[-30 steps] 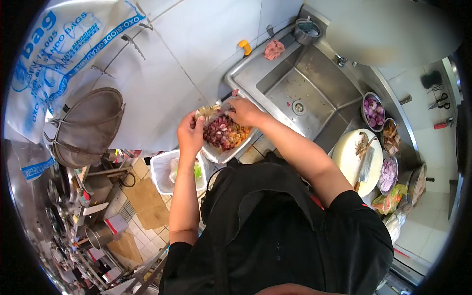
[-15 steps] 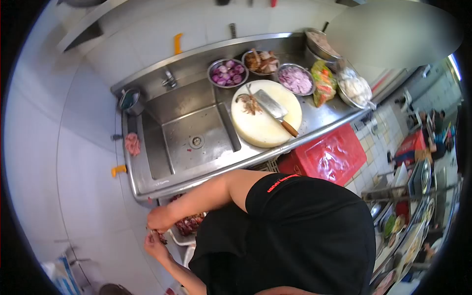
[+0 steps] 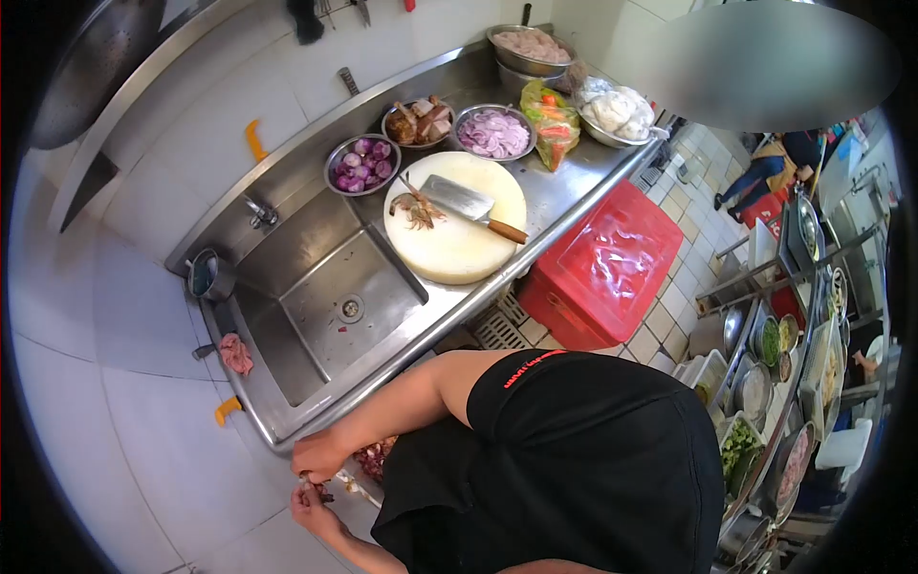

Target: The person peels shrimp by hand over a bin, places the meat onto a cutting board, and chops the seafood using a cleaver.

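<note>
My right hand [image 3: 318, 455] is closed at the lower left, just off the sink's front corner. Directly below it, my left hand [image 3: 314, 507] is closed too, fingertips nearly meeting those of the right. Between them is a small dark reddish and pale piece, too small to name. Beside the hands, partly hidden by my forearm and black shirt, is a bin [image 3: 360, 486] with red-purple scraps [image 3: 371, 459]. On the round white cutting board [image 3: 449, 251] lie a cleaver [image 3: 459, 199] and a small heap of brownish scraps [image 3: 418, 208].
Behind the board stand bowls of purple onions [image 3: 363, 165], brown meat pieces [image 3: 419, 122] and sliced onion [image 3: 494, 132]. The steel sink [image 3: 325, 277] is left of the board. A red lidded box [image 3: 612, 258] stands on the floor. Another person [image 3: 779, 163] is far right.
The view has swung right from the wall and bin toward the counter. My hands have left the bin's contents and come together beside it, with a small piece between them.
</note>
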The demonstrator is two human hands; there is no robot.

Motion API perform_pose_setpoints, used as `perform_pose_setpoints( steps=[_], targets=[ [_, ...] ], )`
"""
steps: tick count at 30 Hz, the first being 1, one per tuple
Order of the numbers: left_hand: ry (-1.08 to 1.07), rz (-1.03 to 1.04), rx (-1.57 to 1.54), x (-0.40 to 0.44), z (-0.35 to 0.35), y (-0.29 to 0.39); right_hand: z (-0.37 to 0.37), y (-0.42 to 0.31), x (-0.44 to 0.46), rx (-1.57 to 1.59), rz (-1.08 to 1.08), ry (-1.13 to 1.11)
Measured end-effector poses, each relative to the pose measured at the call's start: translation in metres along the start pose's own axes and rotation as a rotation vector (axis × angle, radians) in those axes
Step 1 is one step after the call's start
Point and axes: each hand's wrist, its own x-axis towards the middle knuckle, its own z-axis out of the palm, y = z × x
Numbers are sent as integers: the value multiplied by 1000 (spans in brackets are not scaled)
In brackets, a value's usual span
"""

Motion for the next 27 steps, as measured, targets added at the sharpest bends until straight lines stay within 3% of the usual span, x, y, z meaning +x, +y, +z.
perform_pose_setpoints(
  steps=[8, 12, 16, 18, 20, 22, 24, 27],
  targets=[
    [-22, -28, 2, 5, -2, 11, -12, -26, -4, 67, 234, -9],
    [-44, -5, -18, 2, -5, 7, 9, -1, 0, 50, 167, -23],
    [-98, -46, -134, 3, -23, -6, 8, -7, -3, 237, 179, 9],
    [-182, -61, -379, 6, -31, -18, 6, -13, -4, 280, 212, 2],
    [-102, -20, -341, -6, -14, 2, 21, -6, 2, 442, 331, -5],
    [-21, 18, -301, -11, -10, 9, 26, -3, 5, 385, 292, 33],
    [159, 140, 85, -13, -14, 9, 37, 4, 10, 332, 250, 67],
    [73, 99, -13, -21, -7, 10, 51, 11, 15, 221, 89, 145]
  ],
)
